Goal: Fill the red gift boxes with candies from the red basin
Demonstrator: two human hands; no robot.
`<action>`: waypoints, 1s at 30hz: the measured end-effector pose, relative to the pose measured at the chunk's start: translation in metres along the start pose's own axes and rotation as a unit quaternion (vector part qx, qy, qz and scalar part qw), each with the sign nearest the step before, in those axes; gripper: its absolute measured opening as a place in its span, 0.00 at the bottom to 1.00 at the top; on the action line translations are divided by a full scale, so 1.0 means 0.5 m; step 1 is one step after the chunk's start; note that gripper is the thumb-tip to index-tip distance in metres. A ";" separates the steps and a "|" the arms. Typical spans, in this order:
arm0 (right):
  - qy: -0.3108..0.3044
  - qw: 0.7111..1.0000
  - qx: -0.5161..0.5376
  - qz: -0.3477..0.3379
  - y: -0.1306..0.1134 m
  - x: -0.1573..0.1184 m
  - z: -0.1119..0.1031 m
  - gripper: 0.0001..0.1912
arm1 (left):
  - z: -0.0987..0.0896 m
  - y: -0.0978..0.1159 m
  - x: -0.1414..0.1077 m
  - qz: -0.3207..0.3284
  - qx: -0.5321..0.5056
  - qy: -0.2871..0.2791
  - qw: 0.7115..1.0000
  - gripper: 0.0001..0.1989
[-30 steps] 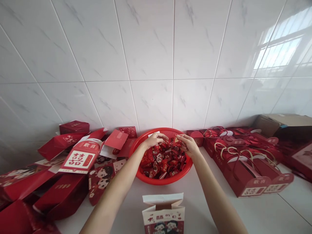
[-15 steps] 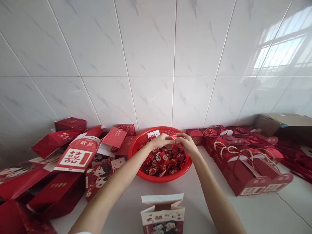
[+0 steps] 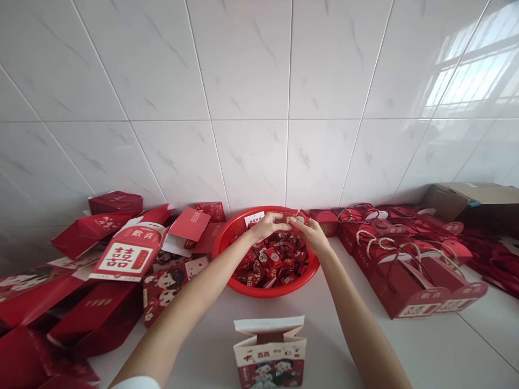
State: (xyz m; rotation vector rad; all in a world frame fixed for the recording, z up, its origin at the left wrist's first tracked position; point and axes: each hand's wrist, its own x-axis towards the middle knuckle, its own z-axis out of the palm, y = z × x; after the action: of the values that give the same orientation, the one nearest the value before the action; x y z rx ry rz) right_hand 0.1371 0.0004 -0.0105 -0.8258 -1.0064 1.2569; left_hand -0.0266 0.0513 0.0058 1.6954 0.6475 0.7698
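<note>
Over the back of a red plastic basket (image 3: pixel 267 292), my hands meet with their fingers bent. Between them shows a red-wrapped candy (image 3: pixel 299 219). My right hand (image 3: pixel 312 233) pinches it, and the fingertips of my left hand (image 3: pixel 268 227) close in at its left side; the fingers partly hide it. Many wrapped candies (image 3: pixel 272 260) fill the basket below, mostly red with white or gold print. Nearer to me stands an upright paper gift box (image 3: pixel 271 354) with its top open and a cartoon couple on its front.
Red folded boxes (image 3: pixel 125 254) lie piled on the left. Finished-looking red boxes with rope handles (image 3: pixel 399 283) stand in rows on the right. A brown cardboard box (image 3: pixel 474 197) sits behind them, against the tiled wall (image 3: pixel 251 156).
Both hands stay together over the basket, with the candy turned a little and more of its wrapper showing at the right fingers. The whole view has shifted slightly.
</note>
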 end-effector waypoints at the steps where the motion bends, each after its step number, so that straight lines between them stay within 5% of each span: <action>1: -0.003 1.000 0.008 0.009 0.004 0.003 -0.003 0.23 | 0.000 -0.002 0.001 0.002 0.010 -0.009 1.000 0.18; 6: 0.124 0.987 0.097 0.005 0.017 0.021 -0.018 0.20 | -0.007 -0.026 0.006 -0.028 0.232 0.033 0.972 0.14; 10: 0.088 0.991 0.101 0.027 0.012 0.019 -0.019 0.15 | -0.010 -0.054 0.006 -0.080 0.388 0.088 0.914 0.10; 13: 0.061 0.993 0.090 0.049 0.008 0.011 -0.014 0.16 | -0.016 -0.059 0.009 -0.084 0.382 0.113 0.913 0.02; 21: 0.007 0.988 0.121 0.090 0.006 0.011 -0.018 0.14 | -0.069 -0.019 0.005 -0.030 0.297 0.234 0.925 0.13; 26: 0.003 0.986 0.128 0.108 0.006 0.015 -0.021 0.08 | -0.070 -0.008 -0.001 -0.024 0.272 0.217 0.937 0.13; 30: 0.035 0.987 0.125 0.099 0.005 0.018 -0.023 0.08 | -0.063 -0.008 -0.003 -0.067 0.304 0.127 0.942 0.14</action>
State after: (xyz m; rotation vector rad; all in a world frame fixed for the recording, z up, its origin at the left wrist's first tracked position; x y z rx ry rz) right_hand 0.1472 0.0100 -0.0157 -0.7809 -0.7057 1.4790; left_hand -0.0520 0.0703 0.0073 2.0918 1.2682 0.7410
